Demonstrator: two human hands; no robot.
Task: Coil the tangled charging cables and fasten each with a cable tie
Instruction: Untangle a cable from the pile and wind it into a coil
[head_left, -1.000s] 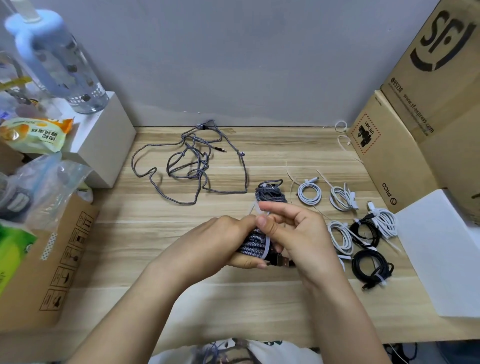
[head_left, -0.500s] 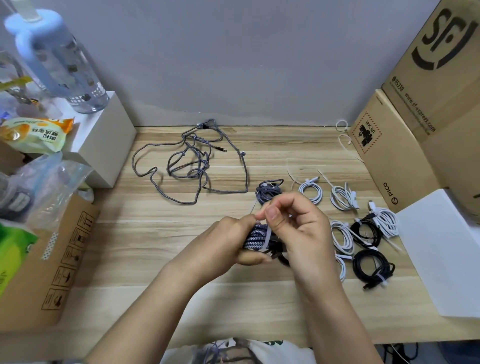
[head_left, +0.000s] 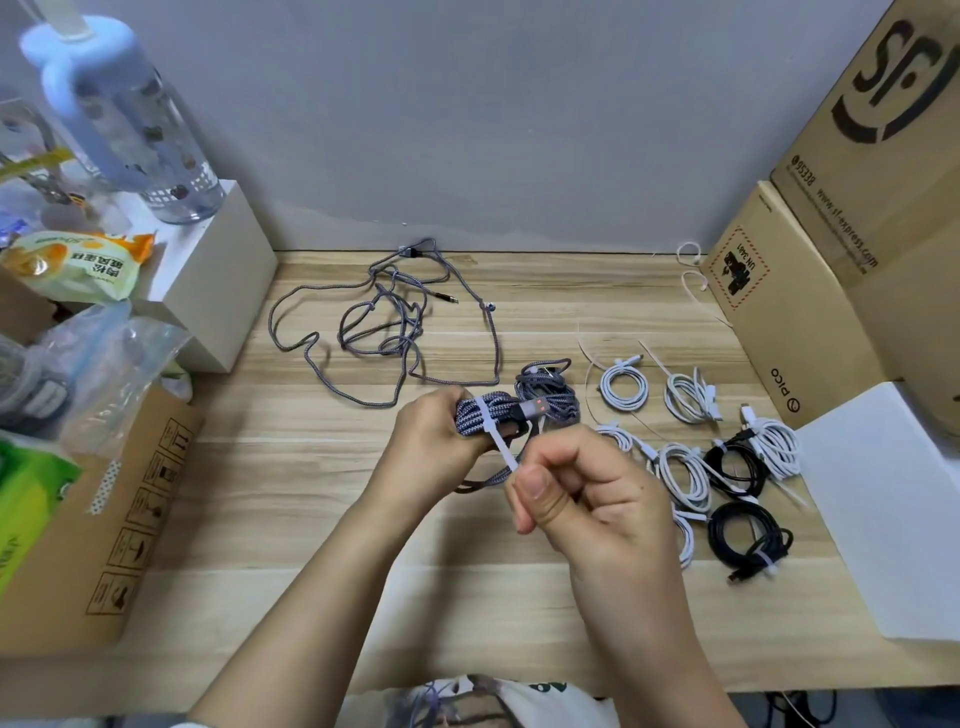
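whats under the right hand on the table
White coiled cables run under the right hand, which pinches the white cable tie. How much lies beneath the hand is hidden.

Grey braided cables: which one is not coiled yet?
The loose grey cable sprawled at the back of the table. The other two are bundled: one in the left hand, one lying just behind it.

The right hand (head_left: 587, 499) hides the free end of the cable tie (head_left: 498, 441) and part of a white coil (head_left: 684, 538) at centre right. The cardboard box (head_left: 883, 130) at upper right is cut off by the frame edge. The bottle (head_left: 130, 119) at upper left is blurred.
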